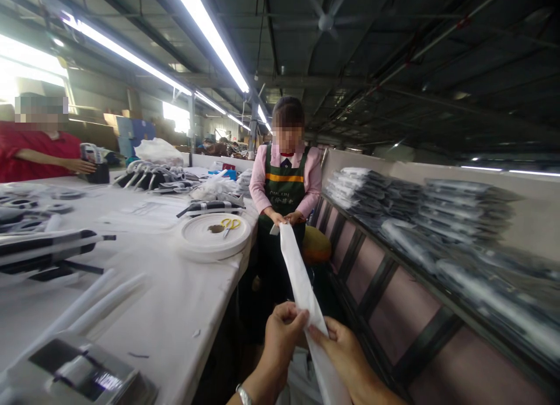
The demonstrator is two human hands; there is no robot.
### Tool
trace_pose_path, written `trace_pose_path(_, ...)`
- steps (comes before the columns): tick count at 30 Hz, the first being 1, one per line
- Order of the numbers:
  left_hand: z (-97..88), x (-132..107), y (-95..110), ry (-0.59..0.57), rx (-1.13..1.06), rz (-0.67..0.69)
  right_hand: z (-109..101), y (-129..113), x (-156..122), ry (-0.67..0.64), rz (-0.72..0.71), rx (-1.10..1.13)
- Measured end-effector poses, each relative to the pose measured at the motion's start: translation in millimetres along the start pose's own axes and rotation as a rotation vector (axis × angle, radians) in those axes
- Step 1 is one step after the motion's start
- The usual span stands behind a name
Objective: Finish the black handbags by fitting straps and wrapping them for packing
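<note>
A long white strip of material (301, 276) stretches from a co-worker's hands (286, 218) down towards me. My left hand (282, 332) pinches its left edge between thumb and fingers. On the opposite edge, my right hand (339, 346) grips the same strip a little lower, thumb on top. The strip runs on below my hands and out of the bottom of the view. Across from me the co-worker (286, 177), in a pink top and dark green apron, holds the far end.
On the white-covered table (175, 323) at left lie a wide white roll (196, 241), yellow-handled scissors (230, 225) and a grey device (74, 373). Stacked bagged goods (459, 212) fill the rack at right. Another person (39, 148) in red works at far left.
</note>
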State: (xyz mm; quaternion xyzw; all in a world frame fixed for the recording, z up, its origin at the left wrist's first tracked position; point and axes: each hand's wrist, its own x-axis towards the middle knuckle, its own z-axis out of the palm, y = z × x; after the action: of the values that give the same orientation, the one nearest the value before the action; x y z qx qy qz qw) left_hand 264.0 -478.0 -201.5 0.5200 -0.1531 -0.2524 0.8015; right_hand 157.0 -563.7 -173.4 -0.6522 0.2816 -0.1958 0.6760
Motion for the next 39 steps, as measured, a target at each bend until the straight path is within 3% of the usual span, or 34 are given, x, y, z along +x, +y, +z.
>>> trace_pose_path(9,0.2,1,-16,0.059,0.051,0.001,4,1,-5,-0.015,0.024,-0.006)
trace_pose_path(19,4.3,9,-14,0.146,0.123,0.055,0,7,-3,-0.007,0.001,-0.043)
trace_pose_path(39,8.5,10,-21,0.007,-0.030,-0.099,2,1,-6,0.024,0.003,-0.039)
